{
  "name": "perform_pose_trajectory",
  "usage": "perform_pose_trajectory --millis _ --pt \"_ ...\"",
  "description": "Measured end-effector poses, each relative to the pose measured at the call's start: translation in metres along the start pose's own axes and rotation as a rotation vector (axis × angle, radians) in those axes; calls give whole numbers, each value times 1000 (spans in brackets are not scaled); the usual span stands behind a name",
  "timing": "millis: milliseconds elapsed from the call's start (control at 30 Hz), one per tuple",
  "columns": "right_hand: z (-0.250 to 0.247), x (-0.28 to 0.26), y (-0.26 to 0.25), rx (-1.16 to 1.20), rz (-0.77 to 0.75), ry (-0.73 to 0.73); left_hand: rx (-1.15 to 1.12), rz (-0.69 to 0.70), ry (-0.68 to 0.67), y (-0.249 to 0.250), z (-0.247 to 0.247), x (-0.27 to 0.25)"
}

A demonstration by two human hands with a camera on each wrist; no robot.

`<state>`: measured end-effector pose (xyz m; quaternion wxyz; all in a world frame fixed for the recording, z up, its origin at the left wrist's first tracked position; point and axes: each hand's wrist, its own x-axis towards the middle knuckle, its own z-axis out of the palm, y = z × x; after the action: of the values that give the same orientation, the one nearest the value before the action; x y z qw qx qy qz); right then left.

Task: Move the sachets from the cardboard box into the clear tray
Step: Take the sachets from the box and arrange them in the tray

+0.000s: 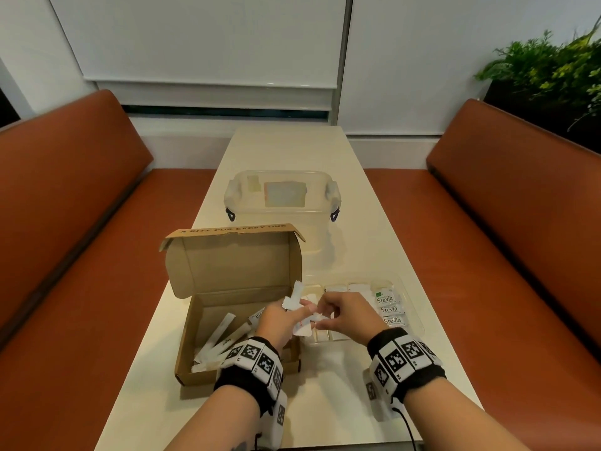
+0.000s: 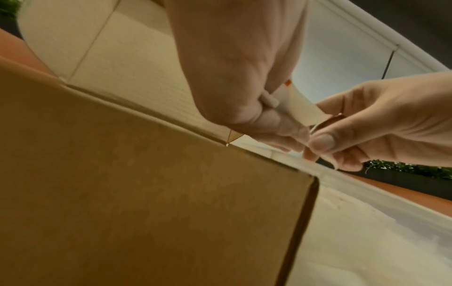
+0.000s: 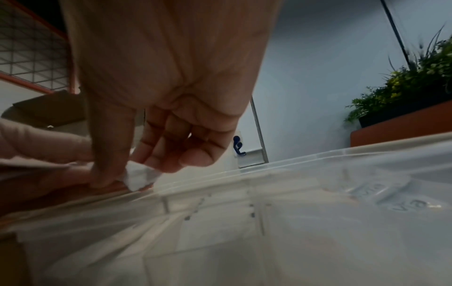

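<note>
From the head camera, the left hand (image 1: 279, 320) grips a bunch of white sachets (image 1: 297, 297) over the right edge of the open cardboard box (image 1: 227, 320), their ends fanning out above and below the curled fingers. The right hand (image 1: 346, 315) meets it over the near left corner of the clear tray (image 1: 413, 317), pinching one small sachet (image 1: 317, 318) by its end, just beside the left fingertips. Long stick sachets (image 1: 221, 336) lie in the box; Stevia sachets (image 1: 388, 309) sit in the tray's right compartments. A lidded plastic container (image 1: 281, 203) stands farther along the table (image 1: 357, 249).

From the left wrist, the left hand (image 2: 244, 77) closes round a white sachet (image 2: 303, 104) that sticks out toward the right hand's (image 2: 381, 123) thumb and forefinger, above the box wall (image 2: 146, 193).

From the right wrist, the right thumb and forefinger (image 3: 110, 139) pinch a white sachet corner (image 3: 139, 178) just above the tray rim (image 3: 293, 164).
</note>
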<state>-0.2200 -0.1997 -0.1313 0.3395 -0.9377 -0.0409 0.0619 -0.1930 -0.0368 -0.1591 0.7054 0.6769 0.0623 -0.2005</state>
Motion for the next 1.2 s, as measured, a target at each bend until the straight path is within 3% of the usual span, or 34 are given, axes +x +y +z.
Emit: perform_pose_trajectory --millis 100,233,667,967,1067,1200 --pt "-3 -2 5 -24 32 87 53 -13 -26 0 -3 -1" --pt "-12 -6 13 -58 98 166 87 -37 48 -2 -8 -2" --pt "0 7 -1 90 132 113 105 -9 114 0 -15 -5" --pt "4 20 -4 471 304 294 52 -54 112 -1 -24 -6" --pt "9 24 -6 432 355 286 30 -60 109 0 -24 -6" --pt "16 25 -10 208 346 210 28 -66 93 0 -27 -8"
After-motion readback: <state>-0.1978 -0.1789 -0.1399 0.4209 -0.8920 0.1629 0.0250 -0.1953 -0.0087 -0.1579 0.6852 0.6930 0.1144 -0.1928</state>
